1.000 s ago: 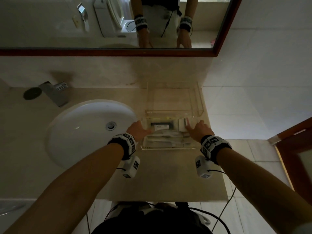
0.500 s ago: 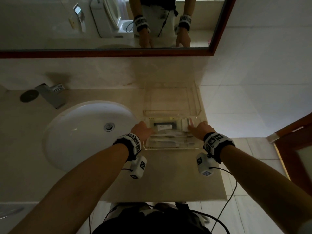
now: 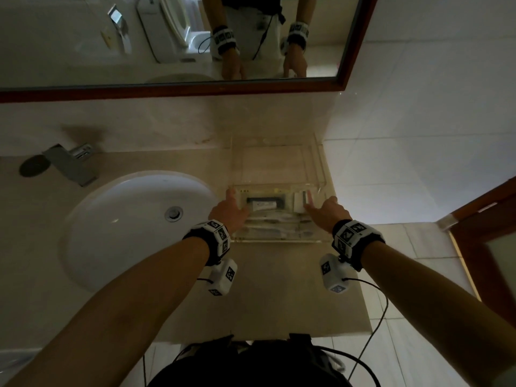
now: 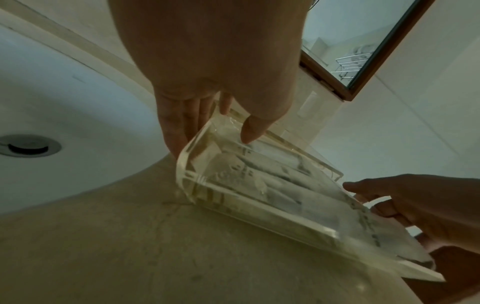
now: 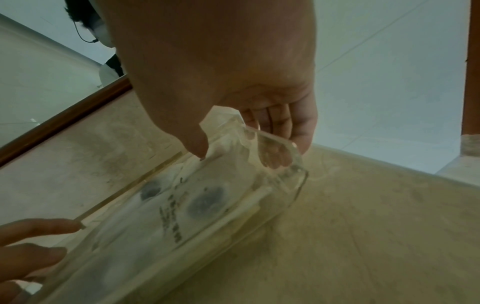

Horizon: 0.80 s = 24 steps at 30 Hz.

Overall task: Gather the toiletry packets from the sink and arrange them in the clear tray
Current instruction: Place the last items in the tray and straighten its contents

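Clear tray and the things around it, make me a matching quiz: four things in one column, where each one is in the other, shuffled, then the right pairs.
Things:
1. clear tray
2. toiletry packets
3. sink
4. mirror

Places:
A. on the wall above the counter
B. set into the counter, left of the tray
C. lying inside the tray
D. on the counter, held at its ends by the left hand and right hand

Pairs: 1-D, 2-C, 3-B, 4-A

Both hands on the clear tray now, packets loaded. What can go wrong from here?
1. The left hand and right hand each pinch only an end wall of the clear tray; on smooth acrylic, either grip might slip.
2. The toiletry packets lie loose, so tilting could slide them.
3. The sink sits just left; a leftward shove might tip the tray in.
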### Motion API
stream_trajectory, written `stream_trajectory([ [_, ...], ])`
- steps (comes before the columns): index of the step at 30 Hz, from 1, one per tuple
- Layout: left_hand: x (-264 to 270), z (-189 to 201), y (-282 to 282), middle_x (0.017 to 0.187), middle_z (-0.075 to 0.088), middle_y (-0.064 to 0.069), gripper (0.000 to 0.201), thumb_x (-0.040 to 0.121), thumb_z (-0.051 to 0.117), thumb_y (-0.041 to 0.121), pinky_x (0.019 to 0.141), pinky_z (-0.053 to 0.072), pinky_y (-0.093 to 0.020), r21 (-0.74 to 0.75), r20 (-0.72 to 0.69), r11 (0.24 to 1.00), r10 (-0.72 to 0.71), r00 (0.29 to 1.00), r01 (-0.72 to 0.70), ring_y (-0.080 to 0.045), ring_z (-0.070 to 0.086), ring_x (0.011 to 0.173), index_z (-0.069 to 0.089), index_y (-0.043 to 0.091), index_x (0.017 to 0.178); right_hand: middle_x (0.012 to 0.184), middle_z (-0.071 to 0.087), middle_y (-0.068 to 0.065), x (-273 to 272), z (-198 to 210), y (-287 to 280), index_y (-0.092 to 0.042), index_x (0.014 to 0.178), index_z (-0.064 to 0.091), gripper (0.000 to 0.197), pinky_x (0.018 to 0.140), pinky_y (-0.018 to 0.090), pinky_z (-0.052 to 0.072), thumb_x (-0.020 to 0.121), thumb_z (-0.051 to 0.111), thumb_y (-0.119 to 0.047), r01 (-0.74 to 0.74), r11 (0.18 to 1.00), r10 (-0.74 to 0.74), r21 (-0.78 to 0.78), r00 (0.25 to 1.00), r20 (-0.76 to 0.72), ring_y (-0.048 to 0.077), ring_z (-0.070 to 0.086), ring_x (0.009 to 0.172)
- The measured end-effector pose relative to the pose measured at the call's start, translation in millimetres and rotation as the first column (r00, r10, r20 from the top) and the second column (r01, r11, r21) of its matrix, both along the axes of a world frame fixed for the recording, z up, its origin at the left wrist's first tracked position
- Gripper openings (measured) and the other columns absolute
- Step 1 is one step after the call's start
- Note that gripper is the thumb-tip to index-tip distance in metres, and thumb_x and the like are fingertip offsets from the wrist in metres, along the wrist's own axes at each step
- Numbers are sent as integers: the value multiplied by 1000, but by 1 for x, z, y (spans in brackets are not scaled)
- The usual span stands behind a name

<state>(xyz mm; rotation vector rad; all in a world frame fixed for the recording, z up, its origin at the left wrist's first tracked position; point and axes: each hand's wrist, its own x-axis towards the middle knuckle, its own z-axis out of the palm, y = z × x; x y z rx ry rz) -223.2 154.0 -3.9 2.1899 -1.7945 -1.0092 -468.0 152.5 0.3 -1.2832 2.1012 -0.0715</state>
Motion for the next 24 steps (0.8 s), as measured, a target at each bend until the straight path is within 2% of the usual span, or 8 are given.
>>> stream_trajectory([
  [4, -1, 0, -1, 139, 49, -17, 71, 94, 43, 45, 98, 45, -40, 45, 42, 998, -52, 998, 50, -36, 53, 120, 11, 21, 152, 131, 54, 18, 0, -1, -8, -3, 143, 22, 94, 95, 43, 47, 84, 33, -75, 11, 1000, -11, -7, 1000, 20, 36, 56, 114],
  [7, -4, 0, -2, 147, 38, -18, 70, 95, 38, 49, 105, 40, -41, 60, 77, 996, -77, 994, 72, -37, 44, 129, 10, 20, 153, 134, 52, 17, -3, -2, -12, -5, 144, 22, 93, 97, 44, 46, 83, 33, -75, 12, 1000, -12, -15, 1000, 22, 36, 54, 117],
  [11, -4, -1, -9, 147, 35, -18, 71, 95, 37, 50, 104, 40, -44, 66, 99, 995, -79, 992, 72, -38, 43, 128, 9, 20, 153, 137, 51, 17, -5, -4, -16, -6, 145, 21, 90, 97, 44, 46, 85, 38, -71, 13, 1000, -12, -11, 999, 52, 35, 54, 118],
  [17, -4, 3, -17, 148, 34, -18, 69, 95, 39, 48, 102, 40, -40, 79, 64, 996, -46, 997, 41, -37, 43, 129, 12, 21, 152, 136, 50, 18, 0, -5, -20, -4, 141, 28, 75, 92, 39, 45, 88, 52, -51, 13, 999, -9, -42, 995, 97, 36, 53, 119],
  [20, -4, 3, -21, 150, 31, -18, 71, 93, 45, 42, 105, 37, -39, 85, 13, 996, -12, 1000, 11, -36, 39, 133, 13, 17, 152, 137, 50, 18, 2, -5, -20, -3, 142, 26, 80, 92, 38, 45, 86, 59, -50, 33, 996, -22, -85, 990, 137, 36, 53, 120],
  [24, -6, 3, -20, 153, 28, -18, 73, 92, 50, 38, 106, 34, -38, 91, -34, 996, 25, 999, -22, -35, 35, 136, 14, 16, 152, 146, 42, 14, 1, -6, -19, -10, 146, 17, 93, 100, 39, 44, 79, 72, -44, 69, 989, -34, -134, 968, 248, 34, 49, 126],
])
